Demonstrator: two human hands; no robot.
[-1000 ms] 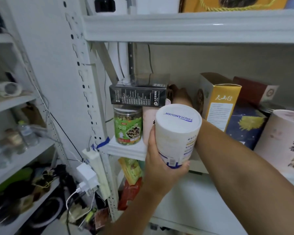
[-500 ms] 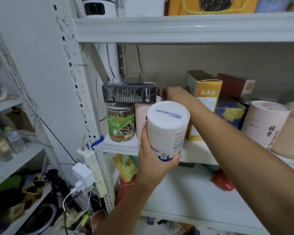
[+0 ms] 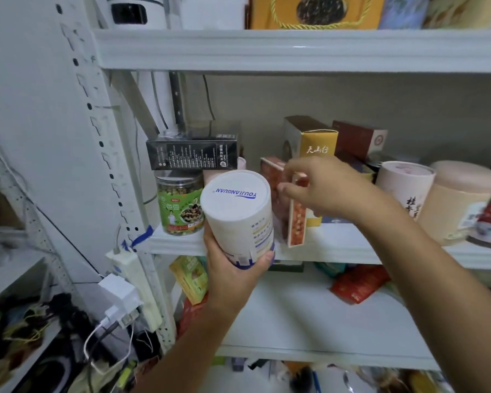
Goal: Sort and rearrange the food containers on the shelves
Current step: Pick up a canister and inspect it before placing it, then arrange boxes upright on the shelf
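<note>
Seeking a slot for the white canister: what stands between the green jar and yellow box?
Head view: a pink tub, half hidden behind the white canister, and a red box pinched by the right hand.

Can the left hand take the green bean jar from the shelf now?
Probably not: the left hand grips the white canister, and a black box lies on the green bean jar, though its front is free.

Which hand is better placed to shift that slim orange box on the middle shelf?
Right. The right hand pinches the top of the slim orange box on the middle shelf; the left hand is full, gripping the white canister.
</note>
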